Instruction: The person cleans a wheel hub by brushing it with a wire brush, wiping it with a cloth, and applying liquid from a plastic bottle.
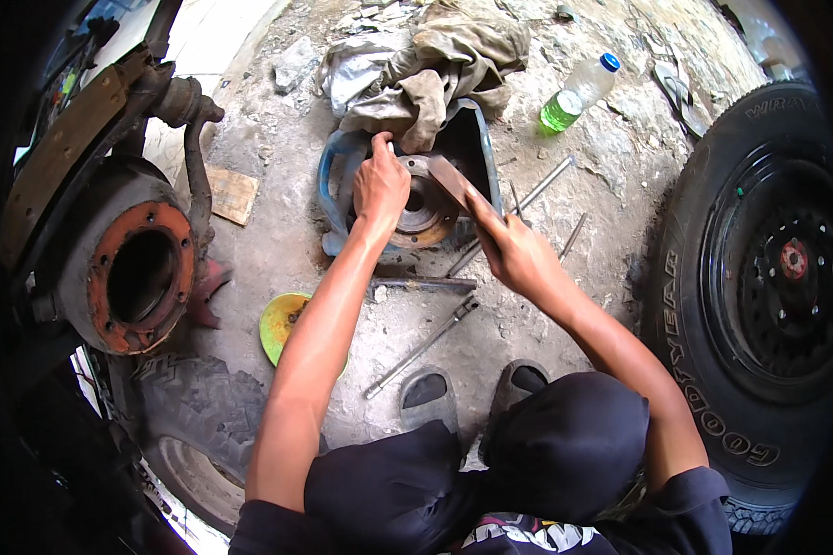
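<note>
- As the person squats on rough, dusty ground, both bare hands work close together over a round metal hub (pixel 432 222), which sits between the two sets of fingers, inside a blue, open-topped container (pixel 325 174).
- Left hand (pixel 381 190): fingers curled narrow at the hub's left edge; from here I cannot tell whether they grip anything.
- Right hand (pixel 516 248): fingers closed around a flat brown bar (pixel 451 182), which slants away to the upper left, its far end over the hub's upper rim; I cannot tell whether the two touch.
- Just beyond the left fingers: a heap of crumpled, stained grey-brown cloths (pixel 435 69), draped onto the container's far edge.
- Beyond the right fingers, to their right: a clear plastic bottle (pixel 578 94) with a blue cap and green liquid low inside, tilted in view.
- Near the right fingers, on the ground: a thin silver rod (pixel 547 182).
- Nearer the body than both sets of fingers: a dark flat metal strip (pixel 426 284), a long-shafted socket tool (pixel 421 350), and a yellow-green dish (pixel 277 326) partly behind the left forearm.
- Well left of the left fingers: a wooden block (pixel 231 194), then an axle end with an orange-red flange (pixel 184 248).
- Well right of the right fingers: a large black tyre (pixel 683 277) on a black steel wheel.
</note>
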Demonstrator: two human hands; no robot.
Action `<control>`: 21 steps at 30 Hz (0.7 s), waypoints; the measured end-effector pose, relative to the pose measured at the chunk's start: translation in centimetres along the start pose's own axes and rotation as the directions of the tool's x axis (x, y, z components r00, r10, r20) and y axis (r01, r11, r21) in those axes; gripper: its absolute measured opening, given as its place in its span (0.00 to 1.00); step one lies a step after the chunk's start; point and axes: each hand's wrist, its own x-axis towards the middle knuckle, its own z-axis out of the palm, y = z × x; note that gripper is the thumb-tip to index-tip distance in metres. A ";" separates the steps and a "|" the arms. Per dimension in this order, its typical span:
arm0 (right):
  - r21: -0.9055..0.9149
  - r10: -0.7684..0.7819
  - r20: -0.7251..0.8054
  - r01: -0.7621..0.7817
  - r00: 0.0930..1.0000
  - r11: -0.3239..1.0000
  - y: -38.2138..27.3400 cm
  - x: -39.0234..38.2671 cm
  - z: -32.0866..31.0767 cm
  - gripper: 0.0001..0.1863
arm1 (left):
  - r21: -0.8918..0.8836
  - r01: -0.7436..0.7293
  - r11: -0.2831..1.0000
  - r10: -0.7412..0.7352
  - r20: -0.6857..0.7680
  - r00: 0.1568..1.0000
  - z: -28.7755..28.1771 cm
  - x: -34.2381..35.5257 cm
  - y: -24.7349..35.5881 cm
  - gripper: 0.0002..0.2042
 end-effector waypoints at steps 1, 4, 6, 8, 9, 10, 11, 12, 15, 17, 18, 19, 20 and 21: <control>0.016 -0.037 -0.045 0.037 0.998 0.999 0.2 1.9 0.3 0.35 | -0.008 -0.060 0.998 0.060 -0.035 0.998 0.1 0.1 0.0 0.14; -0.005 -0.048 -0.063 0.048 0.997 0.999 0.4 5.6 1.3 0.35 | 0.008 -0.051 0.999 0.051 -0.004 0.999 0.5 -0.2 0.9 0.15; 0.007 -0.041 -0.050 0.041 0.998 0.999 -0.5 5.6 1.6 0.36 | -0.006 0.049 0.999 -0.049 -0.056 0.997 -0.2 0.1 -0.1 0.15; 0.046 -0.009 -0.046 0.011 0.999 0.999 -1.6 2.2 1.5 0.36 | -0.002 0.046 0.999 -0.046 -0.097 0.994 -0.4 0.2 -1.1 0.15; 0.045 0.049 -0.016 -0.048 0.999 0.998 -1.7 -0.1 1.4 0.38 | 0.027 0.046 0.999 -0.044 -0.087 0.995 -0.2 0.1 -0.8 0.15; 0.066 0.050 -0.080 -0.045 0.995 0.997 -1.0 -2.5 2.2 0.40 | 0.058 0.046 0.997 -0.041 -0.077 0.996 0.0 0.1 -0.3 0.14; 0.061 0.087 -0.023 -0.086 0.996 0.994 -1.7 -4.2 2.2 0.40 | 0.074 0.045 0.996 -0.039 -0.075 0.996 0.0 0.0 0.1 0.14; 0.056 0.125 0.038 -0.127 0.991 0.990 -2.3 -5.3 2.1 0.40 | 0.070 0.034 0.997 -0.030 -0.063 0.998 0.1 -0.1 0.0 0.14; 0.071 0.165 -0.072 -0.160 0.984 0.985 -2.8 -2.9 2.7 0.36 | 0.048 0.024 0.999 -0.021 -0.045 0.999 0.0 -0.3 0.1 0.15; 0.079 0.171 -0.136 -0.161 0.976 0.984 -2.0 0.7 2.9 0.35 | 0.020 0.052 0.998 -0.051 -0.048 0.998 0.2 -0.9 0.7 0.14; 0.069 0.157 -0.147 -0.148 0.977 0.986 -1.5 2.4 2.8 0.35 | 0.028 0.044 0.999 -0.042 -0.054 0.998 0.2 -1.1 0.8 0.14; 0.082 0.132 -0.170 -0.120 0.977 0.989 -0.9 3.5 3.2 0.34 | 0.034 0.031 0.999 -0.029 -0.062 0.998 0.4 -1.0 1.0 0.14; 0.075 0.119 -0.160 -0.108 0.980 0.991 -1.2 3.5 3.3 0.35 | 0.045 0.028 0.999 -0.025 -0.079 0.997 0.1 -0.8 0.7 0.14; 0.068 0.107 -0.150 -0.097 0.983 0.993 -1.7 3.0 3.3 0.36 | 0.047 0.058 0.997 -0.055 -0.072 0.996 -0.3 -0.5 0.3 0.14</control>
